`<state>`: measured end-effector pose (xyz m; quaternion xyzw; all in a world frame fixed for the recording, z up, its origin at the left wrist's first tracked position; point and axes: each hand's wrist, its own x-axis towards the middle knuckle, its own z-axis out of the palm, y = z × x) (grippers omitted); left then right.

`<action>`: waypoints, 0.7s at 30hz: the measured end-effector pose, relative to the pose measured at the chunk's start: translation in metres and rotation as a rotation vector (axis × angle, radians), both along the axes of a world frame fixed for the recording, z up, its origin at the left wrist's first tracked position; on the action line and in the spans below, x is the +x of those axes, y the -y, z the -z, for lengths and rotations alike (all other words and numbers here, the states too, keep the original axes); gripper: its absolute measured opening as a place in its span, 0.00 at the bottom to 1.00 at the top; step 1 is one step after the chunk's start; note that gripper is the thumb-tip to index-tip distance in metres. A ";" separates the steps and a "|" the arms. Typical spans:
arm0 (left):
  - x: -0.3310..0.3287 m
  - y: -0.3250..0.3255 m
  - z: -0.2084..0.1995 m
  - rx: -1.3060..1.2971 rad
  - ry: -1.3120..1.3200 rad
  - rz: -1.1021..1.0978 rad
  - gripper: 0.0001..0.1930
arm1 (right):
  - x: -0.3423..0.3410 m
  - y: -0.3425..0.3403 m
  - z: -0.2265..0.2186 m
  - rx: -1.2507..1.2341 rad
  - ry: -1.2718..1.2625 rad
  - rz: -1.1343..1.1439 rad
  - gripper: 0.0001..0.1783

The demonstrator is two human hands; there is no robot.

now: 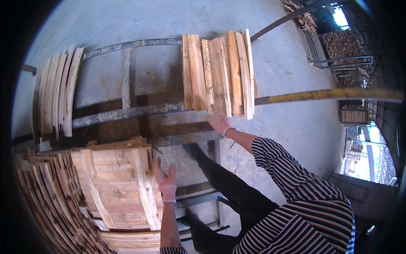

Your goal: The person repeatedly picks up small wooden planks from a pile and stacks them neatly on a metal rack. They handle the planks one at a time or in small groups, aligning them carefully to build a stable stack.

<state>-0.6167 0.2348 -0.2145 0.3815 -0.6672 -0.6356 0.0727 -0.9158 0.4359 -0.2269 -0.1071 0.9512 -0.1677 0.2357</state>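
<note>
My right hand (220,122), in a pinkish glove, is at the near ends of a pile of pale wooden boards (218,76). Its thumb and fingers are spread; whether they touch the board ends I cannot tell. The boards lie side by side across a dark metal frame (127,113). Lower left, my left hand (165,182), gloved likewise, has its thumb apart from the fingers. It is beside the right edge of a slatted wooden panel (120,184) with two cross battens, on top of a stack. Contact with that edge is unclear.
Another bundle of boards (57,93) lies across the frame's far left end. Many stacked panels (46,194) fill the lower left. A yellow-and-black bar (321,95) extends right from the frame. Wood piles (344,44) stand at the far right, on the grey floor (275,63).
</note>
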 end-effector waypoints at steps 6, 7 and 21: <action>-0.216 0.030 0.050 -0.030 0.002 0.238 0.32 | -0.110 0.065 0.041 -0.085 0.007 0.123 0.48; -0.248 0.037 0.069 -0.072 0.005 0.278 0.32 | -0.124 0.078 0.050 -0.071 0.001 0.161 0.48; -0.331 -0.015 0.112 0.896 -0.011 0.320 0.26 | -0.153 0.035 0.020 -0.314 0.550 0.284 0.33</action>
